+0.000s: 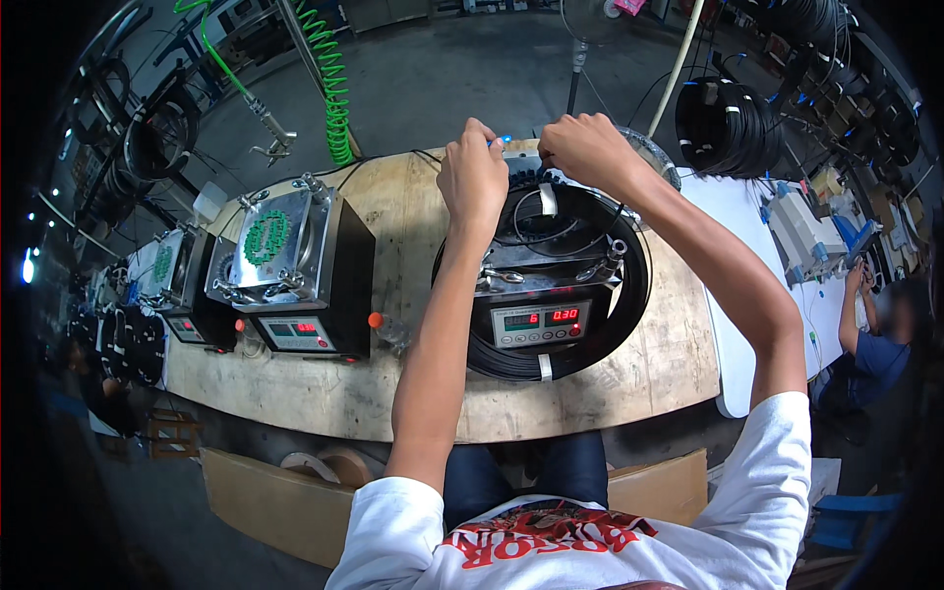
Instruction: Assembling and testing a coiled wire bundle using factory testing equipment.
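Both my arms reach across the wooden table to the far side of a black machine [482,320] with a lit display. My left hand [474,177] is closed, with a small blue-tipped piece [506,140] showing at its fingertips. A short way to its right, my right hand [590,147] is closed with fingers pinched; what it grips is hidden. Just below the hands, a row of dark fittings lines the machine's far edge. A large coil of black cable [506,367], with white tags, lies around the machine, and a thinner loop crosses its metal top.
Two similar machines stand left, the nearer [324,315] topped by a green ring [265,238]. A bottle with an orange cap [391,329] lies between. A green coiled hose [334,98] hangs behind. At right are a white table [733,324] and another person [880,339].
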Demonstrator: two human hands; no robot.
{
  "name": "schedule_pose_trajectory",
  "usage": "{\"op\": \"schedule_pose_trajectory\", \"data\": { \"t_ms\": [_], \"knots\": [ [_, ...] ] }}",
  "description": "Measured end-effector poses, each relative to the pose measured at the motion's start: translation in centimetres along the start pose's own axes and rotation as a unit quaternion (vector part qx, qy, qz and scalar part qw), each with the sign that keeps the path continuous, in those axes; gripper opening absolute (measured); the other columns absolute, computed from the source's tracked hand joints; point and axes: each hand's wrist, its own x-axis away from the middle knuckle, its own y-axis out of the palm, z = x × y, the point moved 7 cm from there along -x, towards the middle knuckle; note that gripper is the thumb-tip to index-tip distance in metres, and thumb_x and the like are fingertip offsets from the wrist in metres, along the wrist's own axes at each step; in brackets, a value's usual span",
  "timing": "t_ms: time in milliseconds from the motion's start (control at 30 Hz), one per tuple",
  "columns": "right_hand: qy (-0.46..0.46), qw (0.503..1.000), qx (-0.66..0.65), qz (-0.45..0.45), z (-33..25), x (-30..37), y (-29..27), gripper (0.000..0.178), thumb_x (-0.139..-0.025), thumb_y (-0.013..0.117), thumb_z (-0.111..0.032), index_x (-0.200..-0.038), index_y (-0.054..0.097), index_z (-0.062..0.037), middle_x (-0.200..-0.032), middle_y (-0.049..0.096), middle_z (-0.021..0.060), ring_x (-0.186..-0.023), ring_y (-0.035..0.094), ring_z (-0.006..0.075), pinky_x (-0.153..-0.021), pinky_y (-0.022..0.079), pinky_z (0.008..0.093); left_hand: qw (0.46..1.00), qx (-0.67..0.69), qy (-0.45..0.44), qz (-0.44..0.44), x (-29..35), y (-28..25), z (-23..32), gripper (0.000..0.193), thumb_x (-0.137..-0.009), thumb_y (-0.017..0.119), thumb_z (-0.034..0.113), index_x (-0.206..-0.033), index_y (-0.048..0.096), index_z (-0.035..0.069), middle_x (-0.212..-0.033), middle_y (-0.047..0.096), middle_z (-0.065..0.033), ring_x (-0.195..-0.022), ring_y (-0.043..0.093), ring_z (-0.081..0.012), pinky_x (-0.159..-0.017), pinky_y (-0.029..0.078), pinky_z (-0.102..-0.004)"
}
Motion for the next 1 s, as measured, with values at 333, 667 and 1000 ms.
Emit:
{"op": "schedule_pose_trajectory", "data": {
  "t_ms": [333,667,1000],
  "knots": [
    [-0.024,0.992,0.056,-0.114,-2.0,-2.6,0.5,0.018,-0.075,0.071,-0.004,-0.093,0.071,-0.0014,-0.091,0.073,0.0161,-0.088,0.072,0.0347,-0.072,0.057,0.0424,0.998,-0.020,0.043,0.047,0.0,0.1,-0.1,0.012,-0.089,0.070,0.015,-0.093,0.065,0.005,-0.079,0.069,-0.0163,-0.078,0.069,-0.0376,-0.064,0.054,-0.0471],
    [0.100,0.980,-0.125,-0.120,0.8,-1.1,3.8,0.018,-0.076,0.075,-0.009,-0.093,0.073,-0.0018,-0.097,0.072,0.0220,-0.097,0.070,0.0374,-0.079,0.056,0.0450,0.999,0.029,0.012,-0.022,0.0,0.0,0.5,0.014,-0.085,0.074,0.016,-0.089,0.075,0.003,-0.086,0.073,-0.0162,-0.082,0.070,-0.0363,-0.073,0.053,-0.0441],
    [0.221,0.933,-0.247,0.141,1.5,2.4,2.3,0.042,-0.099,0.058,-0.030,-0.082,0.070,0.0065,-0.077,0.065,0.0302,-0.079,0.065,0.0477,-0.068,0.053,0.0529,0.956,-0.061,0.225,-0.177,0.2,0.4,3.1,0.012,-0.082,0.074,0.011,-0.089,0.075,0.001,-0.081,0.070,-0.0224,-0.083,0.069,-0.0391,-0.075,0.054,-0.0468]
  ]
}}
